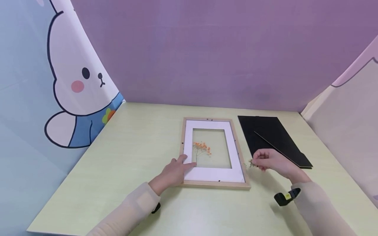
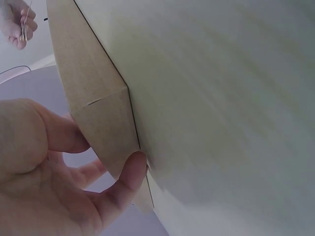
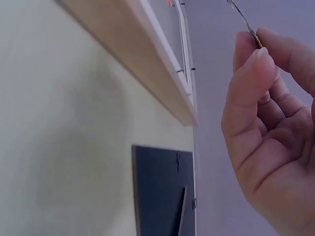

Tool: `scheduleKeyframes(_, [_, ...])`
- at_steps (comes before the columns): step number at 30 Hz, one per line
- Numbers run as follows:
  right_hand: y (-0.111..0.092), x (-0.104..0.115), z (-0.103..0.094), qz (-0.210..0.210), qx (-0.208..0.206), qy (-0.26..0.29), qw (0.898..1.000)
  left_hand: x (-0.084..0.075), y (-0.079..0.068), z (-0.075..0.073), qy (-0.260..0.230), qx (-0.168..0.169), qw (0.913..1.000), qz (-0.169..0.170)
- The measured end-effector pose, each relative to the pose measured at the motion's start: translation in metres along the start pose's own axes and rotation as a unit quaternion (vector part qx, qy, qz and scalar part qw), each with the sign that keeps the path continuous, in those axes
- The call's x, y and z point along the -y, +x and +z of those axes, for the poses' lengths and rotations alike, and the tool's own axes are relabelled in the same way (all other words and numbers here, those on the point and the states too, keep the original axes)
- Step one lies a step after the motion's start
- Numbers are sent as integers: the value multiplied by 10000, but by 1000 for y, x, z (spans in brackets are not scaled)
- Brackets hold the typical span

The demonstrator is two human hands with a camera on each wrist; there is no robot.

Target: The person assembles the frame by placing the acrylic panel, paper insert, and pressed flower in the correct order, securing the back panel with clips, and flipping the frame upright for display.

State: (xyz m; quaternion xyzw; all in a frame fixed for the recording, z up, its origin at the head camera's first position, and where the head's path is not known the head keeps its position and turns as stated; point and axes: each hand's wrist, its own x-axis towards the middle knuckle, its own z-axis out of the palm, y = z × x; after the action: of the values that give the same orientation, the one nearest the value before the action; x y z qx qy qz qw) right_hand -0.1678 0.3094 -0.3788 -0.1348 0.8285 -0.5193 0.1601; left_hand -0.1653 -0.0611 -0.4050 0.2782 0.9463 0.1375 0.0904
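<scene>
A light wooden picture frame [image 1: 206, 185] with a white mat [image 1: 211, 174] lies on the table. Inside its window is a thin-stemmed dried sprig with orange blossoms [image 1: 202, 146], standing near the left side. My left hand [image 1: 174, 172] rests over the frame's lower left edge, thumb on the mat by the stem's foot. In the left wrist view, fingers [image 2: 133, 169] touch the wooden side near the corner. Right of the frame, my right hand [image 1: 271, 160] pinches a small, pale dried sprig [image 1: 251, 163] between thumb and fingertips; its thin stem [image 3: 244, 19] shows in the right wrist view.
Beyond my right hand lies a black backing board [image 1: 265, 126] with a stand leg [image 1: 271, 144] raised from it. Small dark tabs [image 1: 219, 181] sit along the frame's inner edge. The pale table [image 1: 141, 131] meets a purple wall behind and printed panels at both sides.
</scene>
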Motion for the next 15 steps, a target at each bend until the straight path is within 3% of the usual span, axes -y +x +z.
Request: scheduleKeyframes(15, [48,15,11,54,-117,-152,9998,1,1,1,92,7,9999,-48])
